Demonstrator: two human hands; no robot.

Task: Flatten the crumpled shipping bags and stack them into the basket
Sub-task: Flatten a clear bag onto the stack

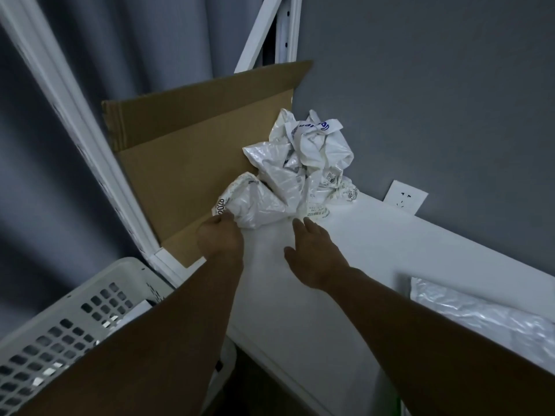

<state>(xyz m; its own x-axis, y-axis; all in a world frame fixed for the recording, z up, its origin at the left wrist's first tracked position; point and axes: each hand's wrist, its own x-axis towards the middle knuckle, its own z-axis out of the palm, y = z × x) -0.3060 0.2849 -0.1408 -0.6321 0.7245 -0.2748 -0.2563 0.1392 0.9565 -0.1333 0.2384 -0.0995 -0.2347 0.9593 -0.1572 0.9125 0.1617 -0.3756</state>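
1. A pile of crumpled bags [309,151] is being seen at twelve o'clock of the view, at the back of the white shelf [345,295]. It is leaning on a cardboard sheet [186,163] at ten o'clock. Nothing in the pile is looking flattened yet.
2. The nearest bag [258,205], at the pile's seven o'clock edge, is being pinched at its printed corner by the left hand [220,237], whose fingers are curled onto the plastic.
3. The right hand [312,256] is being held apart from the left, at four o'clock of that bag. Its fingers are straight and nothing is being held; whether its fingertips are touching the pile cannot be told.
4. The basket [60,331] is being seen at eight o'clock, below the shelf edge. Pale sheets are showing through its holes, so some stacking is probably done; how many cannot be told.
5. A smoother bag [480,319] is lying at four o'clock on the shelf, not yet in the basket.
6. The task is being judged as partway: one bag is being taken up for flattening, and several crumpled ones are waiting.
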